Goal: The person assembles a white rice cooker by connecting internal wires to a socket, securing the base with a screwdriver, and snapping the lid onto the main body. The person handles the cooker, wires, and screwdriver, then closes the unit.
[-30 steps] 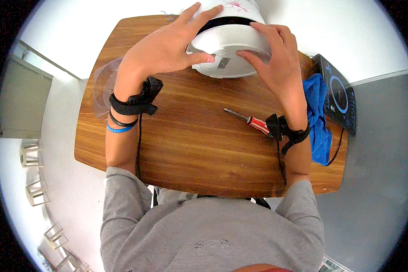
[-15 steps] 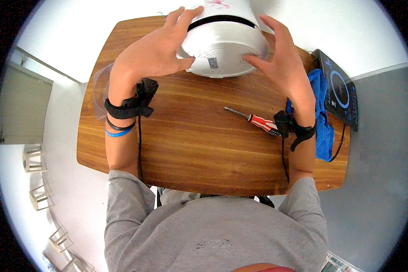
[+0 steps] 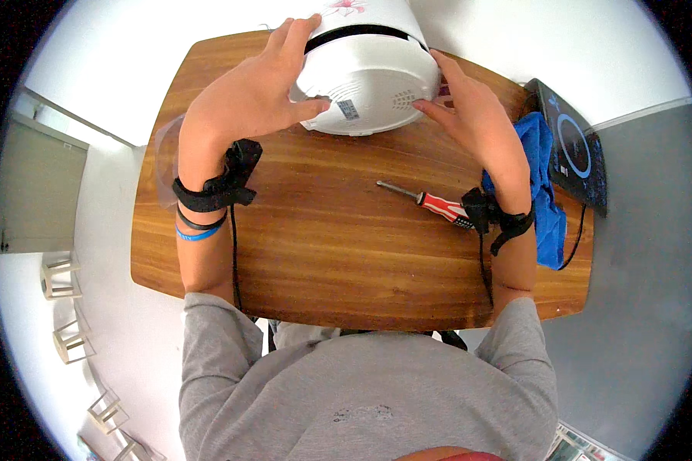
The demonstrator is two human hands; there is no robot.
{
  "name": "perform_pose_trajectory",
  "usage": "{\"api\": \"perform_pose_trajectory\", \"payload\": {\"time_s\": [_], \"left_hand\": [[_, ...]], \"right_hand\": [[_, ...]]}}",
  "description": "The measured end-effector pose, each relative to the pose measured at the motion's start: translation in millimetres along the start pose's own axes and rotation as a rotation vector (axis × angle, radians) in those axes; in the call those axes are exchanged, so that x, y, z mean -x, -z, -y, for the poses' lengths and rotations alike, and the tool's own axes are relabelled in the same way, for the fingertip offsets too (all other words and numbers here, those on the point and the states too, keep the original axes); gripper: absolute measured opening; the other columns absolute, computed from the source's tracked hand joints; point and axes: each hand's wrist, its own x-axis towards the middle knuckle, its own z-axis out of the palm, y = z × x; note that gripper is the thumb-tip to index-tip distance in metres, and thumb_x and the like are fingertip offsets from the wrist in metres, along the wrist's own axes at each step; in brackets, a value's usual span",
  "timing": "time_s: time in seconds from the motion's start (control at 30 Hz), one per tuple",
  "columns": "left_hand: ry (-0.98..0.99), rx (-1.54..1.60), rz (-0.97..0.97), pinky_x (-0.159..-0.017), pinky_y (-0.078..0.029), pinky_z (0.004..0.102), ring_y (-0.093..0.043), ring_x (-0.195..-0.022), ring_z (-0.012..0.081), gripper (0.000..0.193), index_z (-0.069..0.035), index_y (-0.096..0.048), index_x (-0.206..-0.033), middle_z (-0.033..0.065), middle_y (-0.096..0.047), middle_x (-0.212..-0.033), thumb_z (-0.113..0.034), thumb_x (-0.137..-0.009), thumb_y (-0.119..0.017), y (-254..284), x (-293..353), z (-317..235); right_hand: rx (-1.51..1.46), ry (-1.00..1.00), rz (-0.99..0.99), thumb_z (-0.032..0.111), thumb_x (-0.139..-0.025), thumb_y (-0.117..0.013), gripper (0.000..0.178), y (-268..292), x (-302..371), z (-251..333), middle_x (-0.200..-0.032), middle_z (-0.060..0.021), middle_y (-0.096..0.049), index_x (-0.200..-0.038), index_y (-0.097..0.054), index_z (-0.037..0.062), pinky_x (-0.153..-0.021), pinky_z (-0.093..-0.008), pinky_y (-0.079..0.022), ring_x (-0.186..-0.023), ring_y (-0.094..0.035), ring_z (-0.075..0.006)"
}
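Left grip [image 3: 257,96] and right grip [image 3: 477,109] hold a white appliance [image 3: 380,73] by the table's [image 3: 323,246] far edge, well apart from the screwdriver [image 3: 440,207].

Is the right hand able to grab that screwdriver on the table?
Probably yes, if the right hand leaves the white appliance. The screwdriver lies nearby with its metal shaft uncovered; the black wrist device only seems to overlap the handle's end.

There's the rounded white appliance [image 3: 377,73], tipped over at the far side of the desk [image 3: 323,238], vented base facing the wearer, small label [image 3: 348,110] showing, dark band [image 3: 361,32] curving behind, pink flower [image 3: 346,8] beyond!
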Motion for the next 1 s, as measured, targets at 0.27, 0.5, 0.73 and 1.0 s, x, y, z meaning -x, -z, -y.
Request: {"api": "perform_pose_trajectory", "payload": {"time_s": [0.27,0.5,0.73,1.0], "left_hand": [[0.013,-0.014,0.018,-0.108,-0.056,0.0530,-0.064,-0.132,0.0526,0.087,-0.002,-0.025,-0.166,0.0310,-0.046,-0.164,-0.025,-0.102,-0.079,0,-2,-2],[0.054,0.041,0.042,-0.105,-0.058,0.0542,-0.067,-0.129,0.0522,0.090,-0.008,-0.027,-0.167,0.0338,-0.054,-0.157,-0.019,-0.097,-0.084,3,-2,0],[0.065,0.035,0.040,-0.113,-0.055,0.0539,-0.061,-0.137,0.0531,0.108,-0.011,-0.023,-0.170,0.0333,-0.051,-0.159,-0.019,-0.087,-0.092,5,0,-4],[0.041,0.017,0.049,-0.124,-0.047,0.0532,-0.048,-0.152,0.0516,0.116,-0.015,-0.019,-0.175,0.0327,-0.034,-0.173,-0.022,-0.086,-0.092,4,0,1]], "right_hand": [[-0.024,0.041,-0.084,0.030,-0.097,-0.082,0.072,-6,0,4,-0.122,-0.0341,-0.073,-0.152,-0.051,-0.0048,-0.098,-0.0548,-0.057,-0.115,-0.071,-0.0510],[-0.091,-0.014,-0.035,0.024,-0.091,-0.088,0.071,-3,-1,5,-0.124,-0.0328,-0.071,-0.146,-0.054,-0.0050,-0.099,-0.0533,-0.057,-0.116,-0.070,-0.0493],[-0.115,0.002,-0.089,0.017,-0.086,-0.090,0.056,2,1,13,-0.119,-0.0254,-0.065,-0.127,-0.056,-0.0002,-0.098,-0.0499,-0.057,-0.113,-0.067,-0.0471],[-0.085,0.017,-0.172,0.017,-0.087,-0.089,0.056,0,2,17,-0.125,-0.0238,-0.064,-0.128,-0.055,0.0024,-0.097,-0.0507,-0.058,-0.116,-0.067,-0.0463]]}}
